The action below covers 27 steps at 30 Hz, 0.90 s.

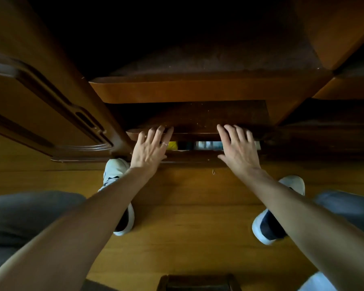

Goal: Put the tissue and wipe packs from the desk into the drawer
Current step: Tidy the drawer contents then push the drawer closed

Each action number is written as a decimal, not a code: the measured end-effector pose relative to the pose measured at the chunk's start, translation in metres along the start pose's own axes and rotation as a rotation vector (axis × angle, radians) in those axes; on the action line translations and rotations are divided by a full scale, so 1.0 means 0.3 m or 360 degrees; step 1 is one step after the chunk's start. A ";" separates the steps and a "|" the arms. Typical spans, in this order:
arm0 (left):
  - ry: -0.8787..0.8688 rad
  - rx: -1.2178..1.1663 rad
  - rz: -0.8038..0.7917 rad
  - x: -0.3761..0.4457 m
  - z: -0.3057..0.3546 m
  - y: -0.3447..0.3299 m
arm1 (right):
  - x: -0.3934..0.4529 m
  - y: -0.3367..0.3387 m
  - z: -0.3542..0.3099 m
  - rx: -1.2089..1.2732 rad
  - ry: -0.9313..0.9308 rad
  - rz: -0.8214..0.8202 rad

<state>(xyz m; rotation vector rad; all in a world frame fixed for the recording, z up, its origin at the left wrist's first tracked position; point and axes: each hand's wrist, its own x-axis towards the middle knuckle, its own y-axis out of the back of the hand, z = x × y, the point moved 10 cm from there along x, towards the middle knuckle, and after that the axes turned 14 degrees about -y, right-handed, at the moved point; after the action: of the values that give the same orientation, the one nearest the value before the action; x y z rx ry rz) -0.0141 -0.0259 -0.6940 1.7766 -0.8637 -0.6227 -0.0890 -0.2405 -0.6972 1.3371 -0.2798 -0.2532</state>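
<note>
A dark wooden drawer (195, 157) sits low in the desk, open only by a narrow gap. Through the gap show packs: a yellow one (172, 145) and a pale white-blue one (208, 145). My left hand (150, 151) lies flat over the left part of the gap, fingers spread and reaching the board above it. My right hand (239, 149) lies flat over the right part in the same way. Neither hand holds anything. The rest of the drawer's inside is hidden.
The desk's edge (177, 91) juts out above the drawer. A carved wooden cabinet panel (51, 114) stands at the left, another wooden body (345, 89) at the right. My white shoes (114, 171) rest on the yellow wooden floor (189, 238). A dark stool top (198, 283) is at the bottom.
</note>
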 end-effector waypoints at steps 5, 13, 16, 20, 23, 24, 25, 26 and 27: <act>-0.0014 0.0116 0.0059 0.072 -0.022 0.006 | 0.073 -0.003 -0.024 0.0050 0.0054 0.0096; -0.0165 0.0101 0.0425 0.066 -0.023 0.010 | 0.078 -0.005 -0.021 0.0136 0.0147 0.0230; -0.0109 0.0123 0.0223 0.074 -0.026 -0.006 | 0.078 0.004 -0.031 0.0106 0.0138 0.0212; -0.0165 0.0133 -0.0053 0.107 -0.015 0.037 | 0.091 0.048 -0.042 0.0013 0.0087 0.0058; -0.0155 0.0071 -0.0042 0.104 -0.017 0.123 | 0.090 0.087 -0.051 -0.0069 0.0026 -0.0100; -0.0136 0.0033 -0.0044 0.093 -0.023 0.140 | 0.082 0.098 -0.053 -0.0071 0.0028 -0.0127; -0.0128 -0.0010 -0.0069 0.080 -0.028 0.151 | 0.069 0.108 -0.053 -0.0070 0.0045 -0.0151; -0.0118 -0.0057 -0.0099 0.062 -0.034 0.161 | 0.054 0.116 -0.051 -0.0075 0.0067 -0.0171; -0.0102 -0.0100 -0.0112 0.044 -0.042 0.168 | 0.039 0.124 -0.039 -0.0083 0.0071 -0.0173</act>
<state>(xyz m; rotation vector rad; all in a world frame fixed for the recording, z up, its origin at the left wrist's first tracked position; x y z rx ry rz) -0.0101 -0.0406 -0.6426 1.7445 -0.8188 -0.7485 -0.0733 -0.2257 -0.6626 1.3065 -0.1618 -0.3195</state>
